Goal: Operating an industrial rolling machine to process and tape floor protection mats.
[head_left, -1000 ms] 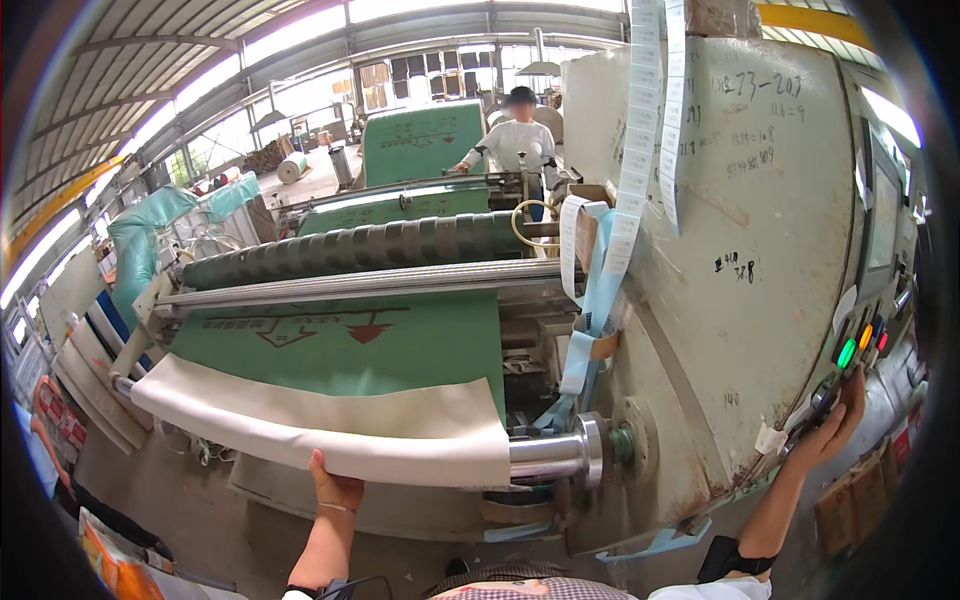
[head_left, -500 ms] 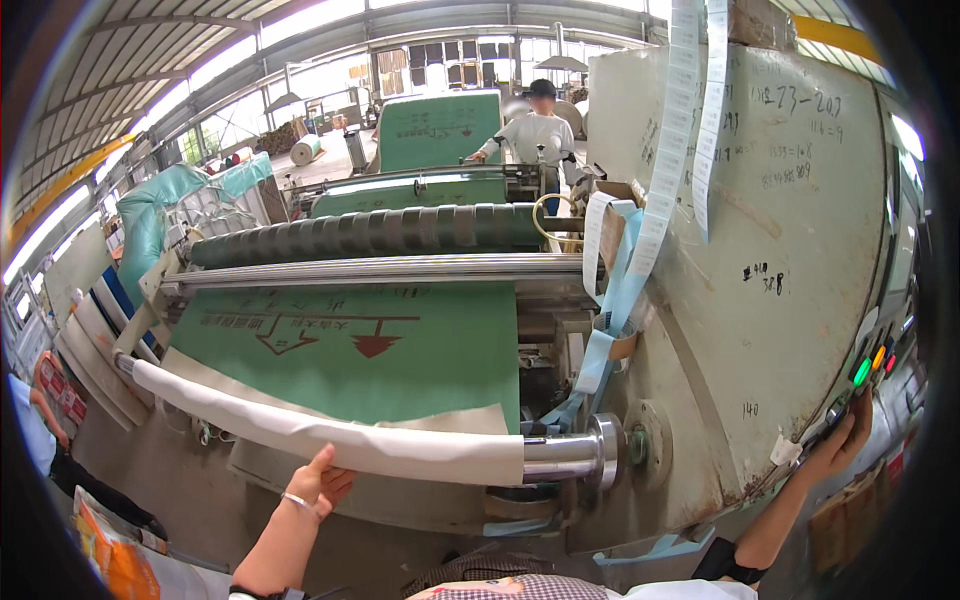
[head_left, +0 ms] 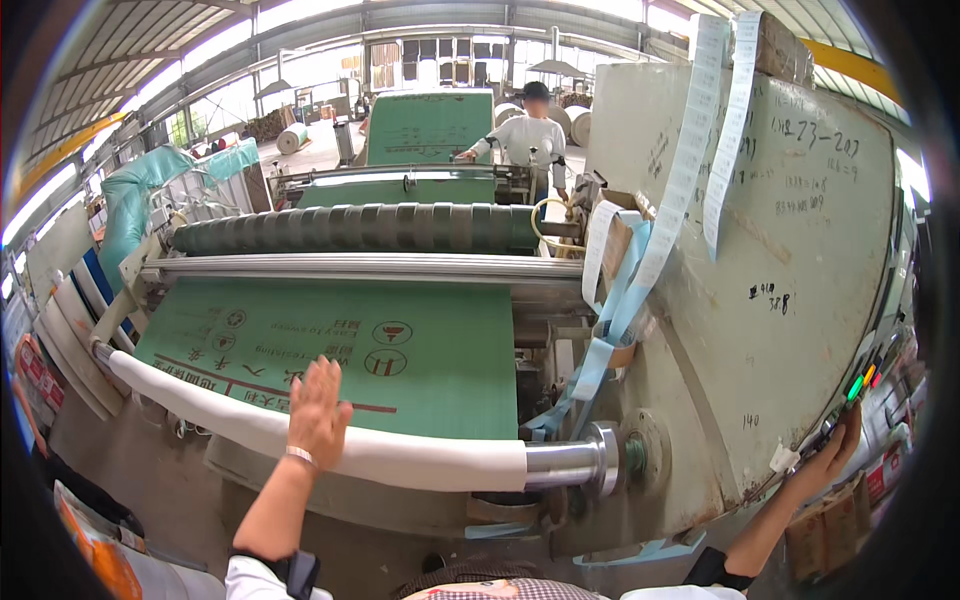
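My left hand (head_left: 318,418) is open, its fingers stretched out over the green printed sheet (head_left: 440,330) just behind the white-wrapped roll (head_left: 420,458). Whether the palm touches the sheet or the roll cannot be made out. The sheet runs from under a metal bar (head_left: 380,267) down to the roll, with red symbols and lettering on it. At the far right, my right hand (head_left: 836,448) reaches to the machine cabinet's edge with its fingers extended, just below the lit push buttons (head_left: 862,384). Its fingertips are partly hidden by the dark controls there.
A dark banded roller (head_left: 360,230) lies behind the bar. The pale cabinet (head_left: 780,330) stands on the right, with white paper strips (head_left: 690,130) and blue strips (head_left: 600,365) hanging by it. A co-worker (head_left: 530,140) stands behind the machine. Bare shaft (head_left: 560,465) shows at the roll's right end.
The green sheet's print has moved on toward the roll, and its loose pale edge is out of sight. My left hand has risen from under the roll to above it, fingers spread.
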A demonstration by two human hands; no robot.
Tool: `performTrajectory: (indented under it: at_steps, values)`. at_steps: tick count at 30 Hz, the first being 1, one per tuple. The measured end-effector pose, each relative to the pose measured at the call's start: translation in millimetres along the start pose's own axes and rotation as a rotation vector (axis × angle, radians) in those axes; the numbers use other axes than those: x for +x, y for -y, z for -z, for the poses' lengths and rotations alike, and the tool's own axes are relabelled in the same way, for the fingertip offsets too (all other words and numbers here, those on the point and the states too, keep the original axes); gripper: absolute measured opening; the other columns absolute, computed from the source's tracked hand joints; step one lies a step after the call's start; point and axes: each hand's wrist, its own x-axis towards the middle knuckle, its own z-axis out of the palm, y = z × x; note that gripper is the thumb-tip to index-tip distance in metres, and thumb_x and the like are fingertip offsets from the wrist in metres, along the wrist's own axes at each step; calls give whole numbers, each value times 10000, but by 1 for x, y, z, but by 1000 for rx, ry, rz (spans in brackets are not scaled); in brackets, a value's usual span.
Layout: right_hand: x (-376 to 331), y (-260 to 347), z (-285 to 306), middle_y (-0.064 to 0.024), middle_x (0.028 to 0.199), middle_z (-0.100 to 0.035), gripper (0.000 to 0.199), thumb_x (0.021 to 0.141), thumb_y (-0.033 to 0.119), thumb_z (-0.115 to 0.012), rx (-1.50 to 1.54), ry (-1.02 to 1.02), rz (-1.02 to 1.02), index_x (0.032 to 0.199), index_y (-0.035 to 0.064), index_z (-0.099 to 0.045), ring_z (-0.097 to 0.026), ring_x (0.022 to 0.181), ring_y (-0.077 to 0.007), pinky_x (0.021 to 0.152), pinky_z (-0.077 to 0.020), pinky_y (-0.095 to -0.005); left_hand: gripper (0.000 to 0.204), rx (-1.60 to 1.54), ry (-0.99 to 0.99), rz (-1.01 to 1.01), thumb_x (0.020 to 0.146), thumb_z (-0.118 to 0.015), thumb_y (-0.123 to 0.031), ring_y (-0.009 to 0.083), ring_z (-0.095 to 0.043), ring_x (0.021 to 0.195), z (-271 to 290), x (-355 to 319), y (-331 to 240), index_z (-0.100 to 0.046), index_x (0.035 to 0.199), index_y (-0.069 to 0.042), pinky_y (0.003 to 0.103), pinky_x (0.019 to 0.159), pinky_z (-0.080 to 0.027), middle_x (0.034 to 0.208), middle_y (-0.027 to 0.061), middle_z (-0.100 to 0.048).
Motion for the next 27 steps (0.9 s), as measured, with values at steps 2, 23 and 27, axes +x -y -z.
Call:
performTrajectory:
  at_steps: [2, 23, 27]
  values:
    - [-3, -3, -1, -133, 1386, -517, 373, 1021, 94, -414, -18, -20, -6, 1371, -17, -482, -484, 1286, -227, 1098, -351, -351, 554, 122, -168, -7, 1000, -373, -375, 352, -383, 1362, 3, 21, 2, -445, 1392, 9, 529, 1159, -146, 1422, 169, -491]
    - [-6, -6, 2, -125, 1373, -533, 369, 1021, 101, -428, -10, -42, 29, 1361, -22, -499, -504, 1259, -209, 1086, -362, -339, 535, -160, -569, 740, 892, -591, -121, 298, -522, 1157, -24, -174, 90, -413, 1381, 0, 430, 1034, -353, 1166, 163, -612]
    - [-4, -3, 6, -121, 1378, -531, 368, 1021, 102, -429, -28, -37, 51, 1361, -20, -502, -501, 1264, -206, 1087, -361, -337, 567, -487, -595, 967, 856, -615, -85, 275, -546, 1134, -50, -182, 100, -408, 1373, 21, 402, 990, -409, 1183, 178, -597]
